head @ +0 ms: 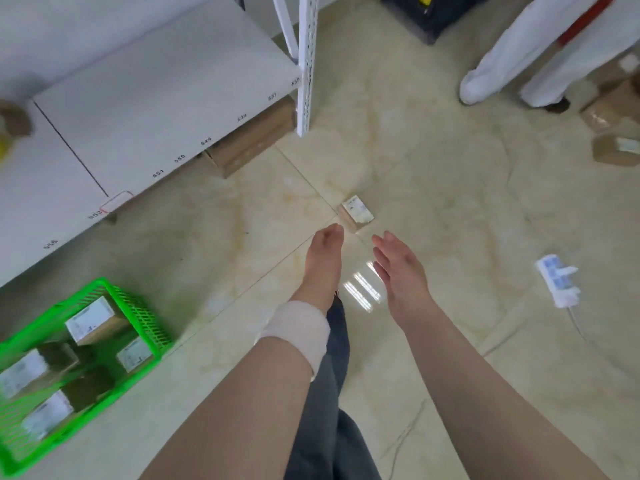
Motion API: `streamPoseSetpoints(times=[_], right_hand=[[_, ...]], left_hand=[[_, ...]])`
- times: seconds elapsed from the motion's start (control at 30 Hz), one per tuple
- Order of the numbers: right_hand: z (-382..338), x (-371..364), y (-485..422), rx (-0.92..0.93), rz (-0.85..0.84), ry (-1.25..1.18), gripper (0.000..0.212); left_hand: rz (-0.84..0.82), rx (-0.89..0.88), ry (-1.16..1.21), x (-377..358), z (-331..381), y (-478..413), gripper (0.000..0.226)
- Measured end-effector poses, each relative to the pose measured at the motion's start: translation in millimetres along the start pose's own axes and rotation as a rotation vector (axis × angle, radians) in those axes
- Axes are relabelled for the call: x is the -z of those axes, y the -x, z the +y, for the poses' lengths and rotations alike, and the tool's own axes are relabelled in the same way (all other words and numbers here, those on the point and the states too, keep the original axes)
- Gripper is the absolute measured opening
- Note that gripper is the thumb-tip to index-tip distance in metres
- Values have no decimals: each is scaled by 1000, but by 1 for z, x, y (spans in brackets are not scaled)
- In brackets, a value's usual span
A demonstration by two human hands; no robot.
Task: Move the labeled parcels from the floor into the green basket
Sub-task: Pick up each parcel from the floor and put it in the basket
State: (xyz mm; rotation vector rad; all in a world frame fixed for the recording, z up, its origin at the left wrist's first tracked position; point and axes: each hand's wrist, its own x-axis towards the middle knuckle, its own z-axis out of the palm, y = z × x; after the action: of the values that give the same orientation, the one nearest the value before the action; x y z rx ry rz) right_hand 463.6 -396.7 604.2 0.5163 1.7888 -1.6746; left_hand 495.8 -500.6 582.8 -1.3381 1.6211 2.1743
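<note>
A small brown parcel with a white label (356,212) lies on the tiled floor in the middle of the view. My left hand (323,263) reaches toward it, fingertips just short of its near edge, fingers together and holding nothing. My right hand (398,268) is stretched out to the right of it, palm turned inward, fingers apart and empty. The green basket (145,308) stands on the floor at the lower left and holds several labeled parcels. A white band wraps my left wrist.
A white shelf (156,98) with numbered edge fills the upper left, with a brown box (249,140) under it and a white upright post (306,64). Another person's white-clad legs (519,64) stand at upper right near more brown parcels (613,150). A white power strip (557,280) lies at right.
</note>
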Motion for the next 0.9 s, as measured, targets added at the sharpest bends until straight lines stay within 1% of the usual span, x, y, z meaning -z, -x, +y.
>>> streamPoseSetpoints(times=[0.1,0.17,0.23,0.33,0.4,0.43,0.47,0.53,0.57,0.63,0.7,0.73,0.77,0.83,0.9], right_hand=[[-30,18,-49,6,-13,34,7],[-45,29,-85,-14,-18,56,12],[-57,39,-123,-52,-24,99,6],[-73,57,-170,-87,-19,128,10],[-80,75,-196,-116,-13,126,8],[-82,87,-206,-137,-4,119,13],[-84,99,-217,-151,-1,129,13],[-91,120,-239,-184,-19,200,6],[-93,130,-252,-206,-46,235,6],[-93,148,-286,-236,-70,301,10],[-94,164,-323,-229,-108,395,24],[-95,170,-348,-203,-136,457,26],[-96,177,-370,-176,-152,511,24],[-94,186,-407,-157,-190,608,23],[-83,189,-441,-156,-240,658,31]], left_hand=[[14,10,33,-40,19,-32,32],[22,38,37,-62,29,-59,38],[46,74,32,-81,32,-85,44],[103,99,-10,-104,38,-120,42],[143,122,-14,-119,40,-141,39],[158,142,-12,-126,40,-150,40],[173,159,-11,-134,42,-157,41],[211,191,4,-149,42,-172,43],[234,199,19,-156,41,-179,43],[281,213,37,-166,35,-202,42],[361,216,78,-175,22,-229,42],[405,208,118,-179,14,-246,42],[432,214,155,-185,5,-261,41],[467,270,199,-195,-18,-281,42],[486,301,241,-206,-46,-295,41]])
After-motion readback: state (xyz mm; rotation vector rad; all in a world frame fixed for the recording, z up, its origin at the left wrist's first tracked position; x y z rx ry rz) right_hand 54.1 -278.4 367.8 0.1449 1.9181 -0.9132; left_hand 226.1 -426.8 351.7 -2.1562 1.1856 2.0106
